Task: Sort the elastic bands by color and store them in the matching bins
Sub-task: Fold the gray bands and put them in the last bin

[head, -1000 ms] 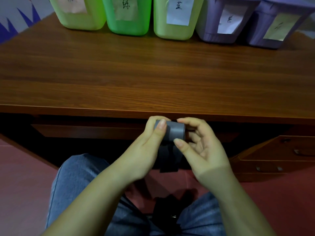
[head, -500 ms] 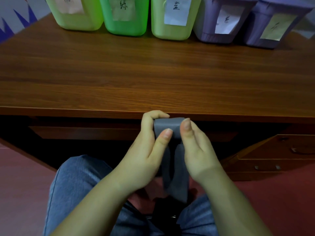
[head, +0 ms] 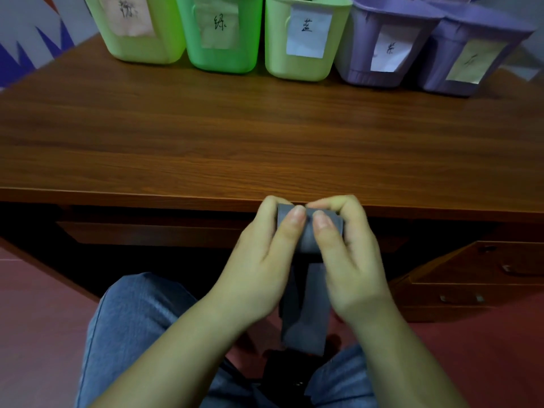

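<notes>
Head view, near to far. My lap in blue jeans (head: 138, 313) fills the foreground. Above it, my left hand (head: 262, 260) and right hand (head: 350, 260) meet side by side, both thumbs pressing the rolled upper part of a grey elastic band (head: 306, 316) against curled fingers: each grip is closed on the band. The roll's long axis runs left to right between the two hands, and a flat tail of the band hangs straight down from it toward my knees. The roll sits just in front of the near edge of the counter (head: 206, 148), level with it and not resting on it. At the counter's far edge stand five labelled bins in a row: pale green bin (head: 138, 51), bright green bin (head: 220, 57), yellow-green bin (head: 294, 66), purple bin (head: 362, 66) and far purple bin (head: 435, 81). All lie forward of and well apart from the roll. Which label matches grey I cannot tell. If a purple bin is the target, my right hand is the nearer carrier.
</notes>
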Tool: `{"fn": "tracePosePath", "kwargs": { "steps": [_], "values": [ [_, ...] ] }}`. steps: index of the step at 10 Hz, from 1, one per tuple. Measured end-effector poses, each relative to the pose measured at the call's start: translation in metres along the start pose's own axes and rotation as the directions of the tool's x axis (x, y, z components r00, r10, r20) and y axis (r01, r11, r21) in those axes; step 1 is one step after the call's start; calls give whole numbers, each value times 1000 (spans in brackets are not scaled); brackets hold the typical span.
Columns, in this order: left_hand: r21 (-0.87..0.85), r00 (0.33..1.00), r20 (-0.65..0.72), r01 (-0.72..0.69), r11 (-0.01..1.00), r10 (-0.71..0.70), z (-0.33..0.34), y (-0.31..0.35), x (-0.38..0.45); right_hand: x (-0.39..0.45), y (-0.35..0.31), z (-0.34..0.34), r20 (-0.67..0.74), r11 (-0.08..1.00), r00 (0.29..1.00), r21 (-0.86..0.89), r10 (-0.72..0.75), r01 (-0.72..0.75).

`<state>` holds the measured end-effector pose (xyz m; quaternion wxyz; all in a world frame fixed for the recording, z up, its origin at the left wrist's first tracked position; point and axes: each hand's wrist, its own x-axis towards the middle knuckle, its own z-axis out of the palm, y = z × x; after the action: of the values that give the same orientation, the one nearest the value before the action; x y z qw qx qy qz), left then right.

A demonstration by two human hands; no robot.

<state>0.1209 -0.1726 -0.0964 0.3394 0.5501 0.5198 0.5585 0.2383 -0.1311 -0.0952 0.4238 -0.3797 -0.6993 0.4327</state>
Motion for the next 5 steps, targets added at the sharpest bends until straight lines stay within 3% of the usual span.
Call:
{"fn": "tracePosePath", "kwargs": {
  "steps": [1, 2, 3, 4, 5],
  "values": [
    [9, 1000, -11, -20, 1000, 20, -6, 3, -4, 1, -12, -2, 32, 998, 999, 55, -1, 0],
    [-45, 991, -10, 130, 991, -130, -1, 7, -4, -4, -14, 5, 54, 998, 999, 65, -3, -1],
    [-27, 995, -19, 102, 994, -103, 2, 12, -7, -6, -19, 9, 11, 996, 1000, 88, -9, 8],
    [-63, 995, 9, 104, 993, -104, 0, 12, -8, -13, -25, 10, 58, 997, 998, 75, -39, 34],
    [-166, 996, 76, 62, 984, -50, -2, 17, -7, -20, -22, 12, 73, 981, 997, 191, -3, -11]
  ]
}}
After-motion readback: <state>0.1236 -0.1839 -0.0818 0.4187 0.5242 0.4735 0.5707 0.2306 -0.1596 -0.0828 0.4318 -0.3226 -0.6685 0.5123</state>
